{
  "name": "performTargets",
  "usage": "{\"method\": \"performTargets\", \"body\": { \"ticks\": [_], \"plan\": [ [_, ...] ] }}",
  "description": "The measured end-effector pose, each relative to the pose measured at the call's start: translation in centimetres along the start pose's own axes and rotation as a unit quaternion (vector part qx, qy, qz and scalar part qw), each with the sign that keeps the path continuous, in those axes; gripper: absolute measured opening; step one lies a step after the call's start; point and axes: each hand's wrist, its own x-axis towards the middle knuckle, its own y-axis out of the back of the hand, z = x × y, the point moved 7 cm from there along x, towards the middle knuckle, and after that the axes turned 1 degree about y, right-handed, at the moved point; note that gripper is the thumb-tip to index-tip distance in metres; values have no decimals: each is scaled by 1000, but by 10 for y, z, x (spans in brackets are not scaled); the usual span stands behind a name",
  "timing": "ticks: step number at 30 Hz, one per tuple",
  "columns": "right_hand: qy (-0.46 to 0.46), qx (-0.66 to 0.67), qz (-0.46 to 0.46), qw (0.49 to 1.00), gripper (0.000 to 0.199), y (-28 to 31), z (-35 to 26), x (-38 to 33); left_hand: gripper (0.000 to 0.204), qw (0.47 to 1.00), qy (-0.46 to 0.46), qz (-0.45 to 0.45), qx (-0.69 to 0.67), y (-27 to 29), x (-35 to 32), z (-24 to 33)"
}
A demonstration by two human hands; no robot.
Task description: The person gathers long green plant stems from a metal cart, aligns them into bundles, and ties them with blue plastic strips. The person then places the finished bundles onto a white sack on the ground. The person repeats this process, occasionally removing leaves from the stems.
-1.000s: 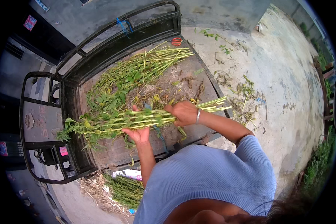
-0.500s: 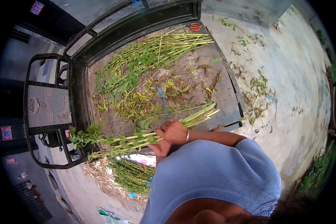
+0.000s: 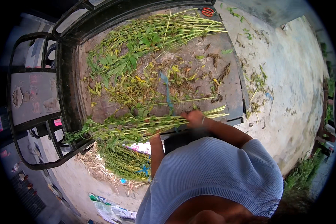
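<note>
A bundle of leafy green stalks [image 3: 127,127] lies along the near side of a cart bed, its bare ends to the right. My left hand [image 3: 154,136] is wrapped round the middle of it from below, most of its fingers hidden by stalks. My right hand [image 3: 195,118], somewhat blurred, is closed on the stalks near their bare ends. A flat blue strip [image 3: 165,84] runs across the bed and under the bundle, showing again on its near side. Beyond it, a larger pile of leafy stalks [image 3: 138,39] lies along the far side.
Yellowed loose leaves [image 3: 134,87] litter the cart bed [image 3: 229,86]. Red-handled scissors [image 3: 208,12] lie at the far right corner. A black metal rail frame [image 3: 12,104] rises at the left. On the ground nearby is another green bundle [image 3: 119,160] with blue ties; plant scraps [image 3: 258,80] lie to the right.
My hands have moved apart; the right one has slid right along the stalks. The bundle now lies lower and flatter across the blue strip. The view has shifted toward the near side.
</note>
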Motion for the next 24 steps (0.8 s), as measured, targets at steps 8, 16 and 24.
{"method": "performTargets", "body": {
  "ticks": [8, 16, 24],
  "plan": [
    [-49, 42, -21, 998, 53, -37, 97, 45, 32, 893, 82, 442, -3, 111, -10, -13],
    [-203, -2, -114, 973, 66, -59, 145, 52, 23, 825, 142, 517, 179, 126, 8, -20],
    [-253, -138, -35, 957, 54, -31, 140, 54, 16, 815, 191, 470, 281, 114, -23, -5]
  ]
}}
